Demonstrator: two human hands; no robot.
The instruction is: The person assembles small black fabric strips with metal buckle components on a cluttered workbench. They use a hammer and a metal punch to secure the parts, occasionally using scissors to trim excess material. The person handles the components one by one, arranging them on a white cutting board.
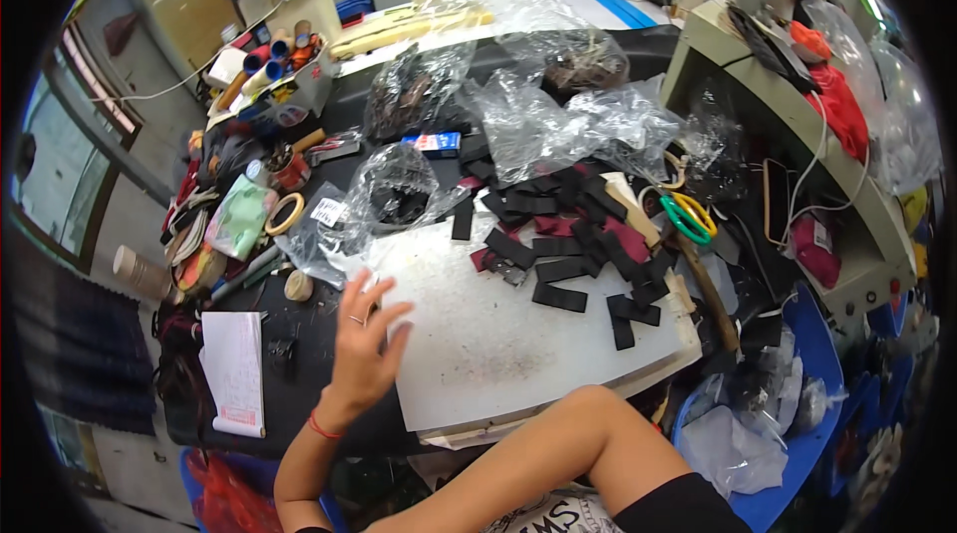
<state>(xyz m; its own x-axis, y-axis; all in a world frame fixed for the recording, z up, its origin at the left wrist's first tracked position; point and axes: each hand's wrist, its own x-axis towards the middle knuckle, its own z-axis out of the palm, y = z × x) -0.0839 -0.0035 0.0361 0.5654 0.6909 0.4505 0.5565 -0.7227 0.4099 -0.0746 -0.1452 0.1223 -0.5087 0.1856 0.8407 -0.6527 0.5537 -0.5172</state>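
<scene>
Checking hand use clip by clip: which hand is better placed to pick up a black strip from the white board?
Left, probably. The left hand is raised, fingers spread, at the white board edge, with the black strips to its right. The right arm is bent, elbow forward, its hand out of view.

Bright, even overhead light; glare on plastic bags (558,119); fisheye-bent edges w/ dark corners.

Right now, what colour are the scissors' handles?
Green and yellow handles on the scissors, seen in the head view.
</scene>
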